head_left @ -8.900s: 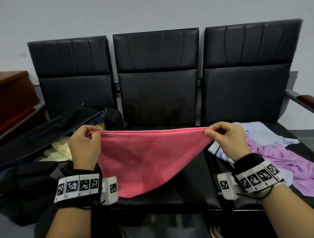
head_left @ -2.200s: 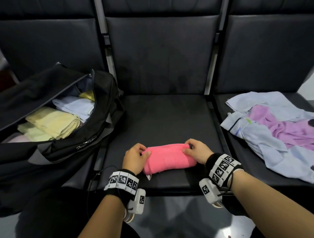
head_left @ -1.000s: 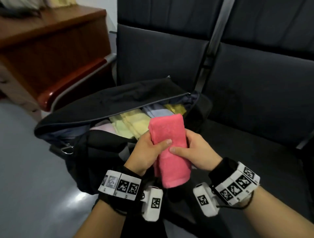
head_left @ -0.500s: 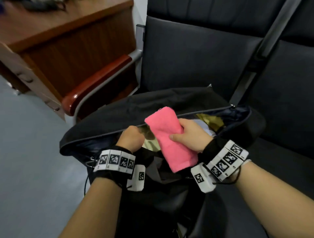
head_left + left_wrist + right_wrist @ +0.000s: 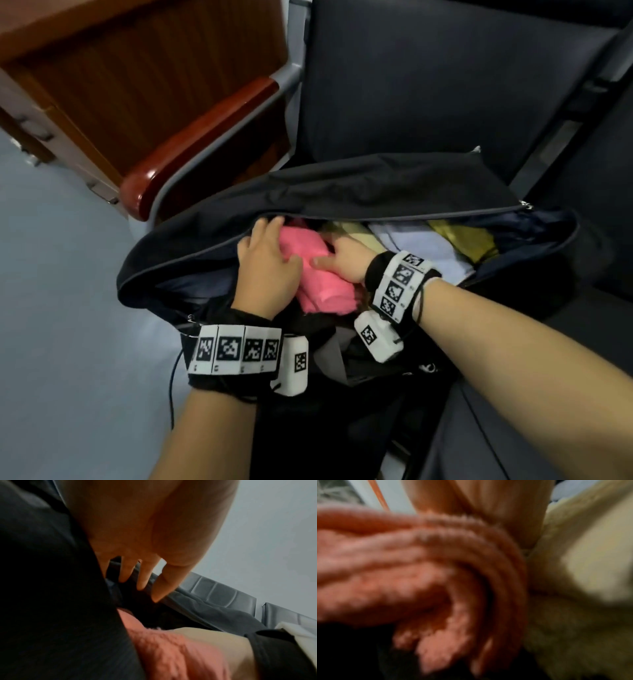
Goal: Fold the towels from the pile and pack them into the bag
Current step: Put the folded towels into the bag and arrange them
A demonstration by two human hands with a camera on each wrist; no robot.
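The folded pink towel (image 5: 322,291) lies in the mouth of the open black bag (image 5: 342,192), its near end sticking out over the front rim. My left hand (image 5: 267,260) covers its left side, fingers straight and reaching under the bag's flap, thumb on the towel. In the left wrist view the fingers (image 5: 142,577) are spread over the pink towel (image 5: 171,649). My right hand (image 5: 342,257) grips the towel's right side, thumb on top, fingers tucked between it and a pale yellow towel (image 5: 352,233). The right wrist view shows the pink towel (image 5: 419,574) rolled against the yellow towel (image 5: 582,561).
More folded towels fill the bag: a pale blue one (image 5: 411,243) and a darker yellow one (image 5: 459,236). A red-brown armrest (image 5: 191,144) and a wooden cabinet (image 5: 137,68) stand to the left. Grey floor (image 5: 51,308) lies beyond; black seat backs (image 5: 428,85) rise behind.
The pink towel has gone from above the bag's opening down into it. My left hand has moved from the bag's edge onto the towel's left side.
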